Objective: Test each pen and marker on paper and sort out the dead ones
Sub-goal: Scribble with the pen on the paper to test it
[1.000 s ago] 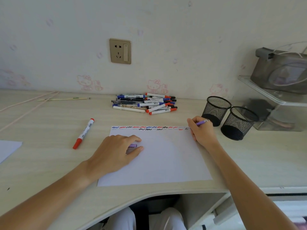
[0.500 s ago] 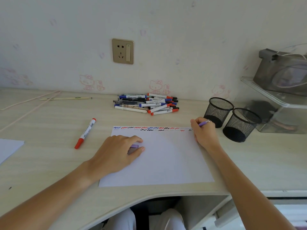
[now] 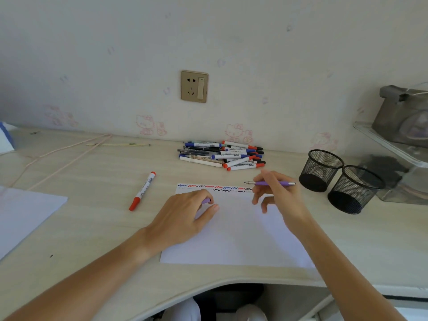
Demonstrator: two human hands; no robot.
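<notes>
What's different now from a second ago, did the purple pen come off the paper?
Yes. The right hand has lifted the purple pen from the paper's top right corner and turned it level, nib pointing left above the squiggles. The left hand still rests on the sheet gripping the purple cap. Red marker, pen pile and both mesh cups stayed put.

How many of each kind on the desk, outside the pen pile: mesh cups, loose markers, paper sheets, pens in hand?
Mesh cups: 2
Loose red-capped marker: 1
Paper sheets: 2, the test sheet and a second sheet
Purple pen in the right hand: 1
Purple cap in the left hand: 1
Total: 7
</notes>
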